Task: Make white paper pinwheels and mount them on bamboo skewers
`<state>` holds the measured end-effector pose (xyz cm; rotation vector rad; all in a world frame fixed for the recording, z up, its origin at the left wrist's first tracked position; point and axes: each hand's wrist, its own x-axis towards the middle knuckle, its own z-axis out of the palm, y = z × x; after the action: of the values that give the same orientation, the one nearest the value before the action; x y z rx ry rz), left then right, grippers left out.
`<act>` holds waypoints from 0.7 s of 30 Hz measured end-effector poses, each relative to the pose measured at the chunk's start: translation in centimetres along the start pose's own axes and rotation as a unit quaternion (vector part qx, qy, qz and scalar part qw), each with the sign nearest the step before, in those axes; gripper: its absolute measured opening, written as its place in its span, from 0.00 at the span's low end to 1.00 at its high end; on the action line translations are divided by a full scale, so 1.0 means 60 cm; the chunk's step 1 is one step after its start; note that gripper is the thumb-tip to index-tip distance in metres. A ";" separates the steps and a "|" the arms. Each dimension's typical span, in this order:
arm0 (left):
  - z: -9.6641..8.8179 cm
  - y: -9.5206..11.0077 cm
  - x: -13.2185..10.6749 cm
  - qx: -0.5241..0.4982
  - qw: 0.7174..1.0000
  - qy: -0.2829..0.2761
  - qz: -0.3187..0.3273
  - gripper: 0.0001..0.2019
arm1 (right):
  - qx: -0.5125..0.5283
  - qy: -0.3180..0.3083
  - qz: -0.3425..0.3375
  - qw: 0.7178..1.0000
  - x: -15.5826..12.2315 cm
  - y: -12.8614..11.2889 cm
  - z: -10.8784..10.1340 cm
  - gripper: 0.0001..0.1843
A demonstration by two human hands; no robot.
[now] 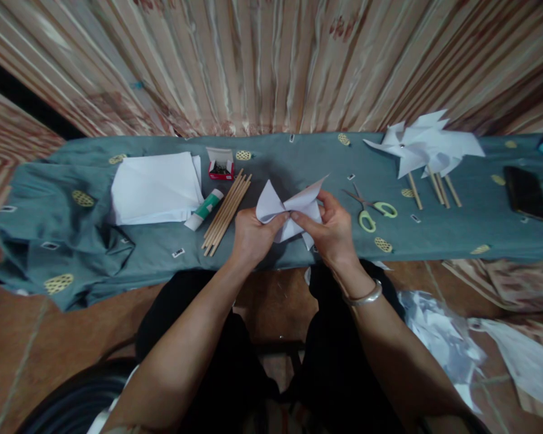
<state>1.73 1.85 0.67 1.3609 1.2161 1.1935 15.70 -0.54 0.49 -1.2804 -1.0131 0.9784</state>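
Observation:
Between my two hands is a white paper pinwheel (298, 202), its blades curled in toward the centre. My left hand (255, 234) pinches it at the middle from the left, thumb on top. From the right, my right hand (333, 226) grips it too, its thumb pressed at the centre and its fingers behind a blade. Whether a pin sits under the thumbs is hidden. Left of my hands lies a bundle of wooden sticks (227, 212), with a green and white glue stick (204, 210) beside it. Scissors with light green handles (371, 211) lie spread to the right.
A stack of white paper (156, 188) lies at the left, near an open red box (221, 167) of small metal pieces. Several finished pinwheels (428, 147) on sticks lie at the right, by a dark phone (526, 193). A bag of paper scraps (441, 337) is on the floor.

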 end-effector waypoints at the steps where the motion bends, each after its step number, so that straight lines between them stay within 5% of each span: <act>1: 0.000 0.000 0.000 0.002 1.000 0.000 0.002 0.07 | 0.003 0.000 0.001 1.000 0.000 0.001 0.000 0.28; 21: 0.001 0.001 -0.001 0.039 0.999 0.002 -0.022 0.09 | 0.008 0.003 0.013 1.000 0.005 0.018 0.003 0.27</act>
<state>1.77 1.78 0.74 1.3825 1.3006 1.1302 15.57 -0.17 -0.59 -1.2853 -0.9832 1.0010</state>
